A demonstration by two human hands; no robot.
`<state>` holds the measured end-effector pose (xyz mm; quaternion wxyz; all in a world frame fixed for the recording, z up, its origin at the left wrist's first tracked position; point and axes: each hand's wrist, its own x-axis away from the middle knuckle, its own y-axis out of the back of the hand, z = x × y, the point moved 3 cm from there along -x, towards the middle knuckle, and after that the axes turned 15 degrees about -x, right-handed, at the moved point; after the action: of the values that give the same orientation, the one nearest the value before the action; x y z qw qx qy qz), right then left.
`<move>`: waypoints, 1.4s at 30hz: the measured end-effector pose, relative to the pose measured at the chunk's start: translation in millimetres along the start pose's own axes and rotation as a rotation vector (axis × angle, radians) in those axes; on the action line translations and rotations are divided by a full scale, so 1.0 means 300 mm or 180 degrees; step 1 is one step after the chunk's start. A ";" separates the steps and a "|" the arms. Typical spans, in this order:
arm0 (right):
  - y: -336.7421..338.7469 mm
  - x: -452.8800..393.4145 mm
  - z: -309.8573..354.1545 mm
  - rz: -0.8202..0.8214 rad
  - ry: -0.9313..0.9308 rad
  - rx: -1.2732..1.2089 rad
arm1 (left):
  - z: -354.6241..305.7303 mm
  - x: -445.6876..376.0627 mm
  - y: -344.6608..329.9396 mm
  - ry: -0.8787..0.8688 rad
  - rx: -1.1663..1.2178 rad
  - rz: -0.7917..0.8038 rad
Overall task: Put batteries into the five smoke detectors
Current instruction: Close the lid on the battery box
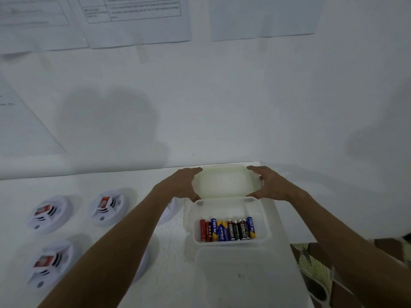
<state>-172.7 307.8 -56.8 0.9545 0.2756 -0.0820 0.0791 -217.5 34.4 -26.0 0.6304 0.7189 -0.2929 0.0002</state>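
Your left hand (186, 185) and right hand (270, 185) grip the lid (224, 182), fingers curled round its ends; the open box (264, 215) at lower centre holds batteries (228, 230).

Hidden and blurry bits
Two smoke detectors (169, 215) mostly covered by the left forearm; papers (133, 16) on the wall too blurry to read; lower lid (249, 283) cut off.

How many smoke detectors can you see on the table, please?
3 fully in view: far left, beside it, and near left. Parts of two more seem to show behind the left forearm.
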 end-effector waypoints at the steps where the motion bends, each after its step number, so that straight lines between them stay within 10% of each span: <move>1: 0.002 -0.004 -0.008 0.0055 -0.0020 0.0043 | 0.007 -0.006 -0.006 0.0041 0.0026 -0.0045; 21: 0.127 0.182 0.219 -0.0383 0.0625 -0.0594 | -0.003 0.188 0.237 -0.0336 0.0260 -0.1126; 42: -0.193 0.765 0.036 -0.0191 0.0509 -0.0483 | -0.060 0.660 -0.286 -0.0378 0.0979 -0.0564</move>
<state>61.0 278.0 -31.5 0.9781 0.1977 -0.0030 0.0657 -10.7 -29.9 -26.8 0.4922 0.8285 -0.2617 -0.0531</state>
